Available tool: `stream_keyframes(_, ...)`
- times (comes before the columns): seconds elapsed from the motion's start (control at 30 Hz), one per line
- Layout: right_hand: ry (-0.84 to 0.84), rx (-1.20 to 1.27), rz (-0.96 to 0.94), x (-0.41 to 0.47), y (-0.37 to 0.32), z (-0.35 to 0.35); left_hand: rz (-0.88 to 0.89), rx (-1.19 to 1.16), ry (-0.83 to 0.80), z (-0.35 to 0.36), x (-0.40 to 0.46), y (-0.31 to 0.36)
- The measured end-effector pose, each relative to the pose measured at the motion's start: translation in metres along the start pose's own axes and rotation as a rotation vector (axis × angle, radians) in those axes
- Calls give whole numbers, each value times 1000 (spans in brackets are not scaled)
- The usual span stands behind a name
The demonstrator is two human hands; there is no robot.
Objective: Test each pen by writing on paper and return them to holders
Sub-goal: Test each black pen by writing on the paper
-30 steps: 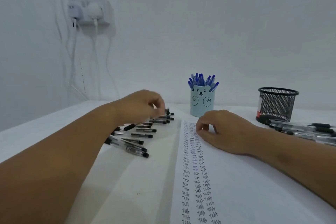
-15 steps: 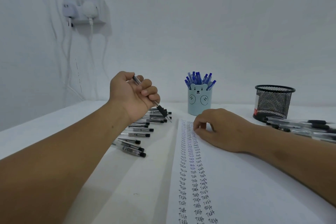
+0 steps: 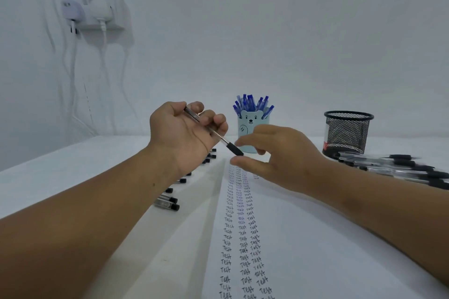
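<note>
My left hand (image 3: 184, 131) is raised above the table and grips a clear pen with a black grip (image 3: 220, 138), its tip end pointing right and down. My right hand (image 3: 279, 155) hovers over the paper, thumb and fingers spread around the pen's black end without closing on it. The white paper (image 3: 303, 238) lies in front of me with three columns of written "Test". A row of black-tipped pens (image 3: 170, 202) lies to the left of the paper. A light-blue bear holder (image 3: 247, 126) full of blue pens stands at the back.
A black mesh holder (image 3: 347, 132) stands at the back right, with a pile of black pens (image 3: 401, 165) in front of it. A socket shelf with plugs and cables (image 3: 94, 11) hangs on the wall at upper left.
My left hand picked a pen from the left row and lifted it toward the middle. My right hand rose off the paper and opened around the pen's tip end.
</note>
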State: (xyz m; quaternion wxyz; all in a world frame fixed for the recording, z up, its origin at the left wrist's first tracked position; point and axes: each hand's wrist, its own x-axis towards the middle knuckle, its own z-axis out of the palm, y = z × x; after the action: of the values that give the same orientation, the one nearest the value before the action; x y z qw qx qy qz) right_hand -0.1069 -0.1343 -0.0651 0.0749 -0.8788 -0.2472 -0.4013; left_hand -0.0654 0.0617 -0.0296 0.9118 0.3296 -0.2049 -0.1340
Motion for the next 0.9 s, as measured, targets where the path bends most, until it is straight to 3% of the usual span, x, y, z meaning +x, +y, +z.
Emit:
stream_keyframes(0.1,51,-78,-56,2,3,2,0,79,-71,7,-4,-5)
stream_keyframes(0.3,-47,69,393,-3,18,-3,3,785,-25,-3,1,-12)
stream_keyframes(0.4,4,517,658,-4,18,-2,4,1488,-228,-19,1,-13)
stream_keyframes(0.47,-48,824,796,-3,15,-1,-45,1774,-380,-26,0,-13)
stream_keyframes(0.63,-202,994,813,1,8,1,-116,1807,-416,-21,-2,-12)
stream_keyframes(0.9,-268,764,746,-1,7,7,-107,1837,-438,-24,1,-12)
